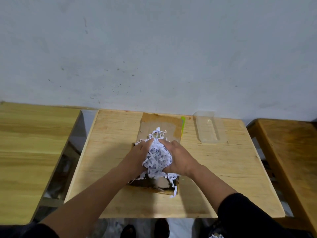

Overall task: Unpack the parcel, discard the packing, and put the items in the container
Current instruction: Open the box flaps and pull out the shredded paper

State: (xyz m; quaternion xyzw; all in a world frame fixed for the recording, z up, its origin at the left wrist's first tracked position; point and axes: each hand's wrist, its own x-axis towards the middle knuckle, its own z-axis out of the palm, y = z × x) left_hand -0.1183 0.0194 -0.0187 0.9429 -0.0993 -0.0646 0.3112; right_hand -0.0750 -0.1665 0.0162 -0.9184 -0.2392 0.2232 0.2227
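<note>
Both hands point(137, 152) point(178, 157) around shredded paper point(158, 158), mid-table point(111, 134), above open box point(159, 124).

box interior point(154, 183) hidden (shredded paper point(158, 158))

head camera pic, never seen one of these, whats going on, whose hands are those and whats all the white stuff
There is one picture only, taken by a wide-angle camera worn on a person's head, looking forward and down. No machine is involved: the two bare arms are the wearer's own.

On the light wooden table lies an opened brown cardboard parcel. The white stuff is shredded paper packing. The left hand and the right hand cup a bundle of it from both sides, over the parcel, with loose strips trailing below.

Beside the parcel on the right lies a flat yellow-green object, too hidden to identify. Further right stands a clear plastic rectangular container, which looks empty. More wooden tables flank this one.
</note>
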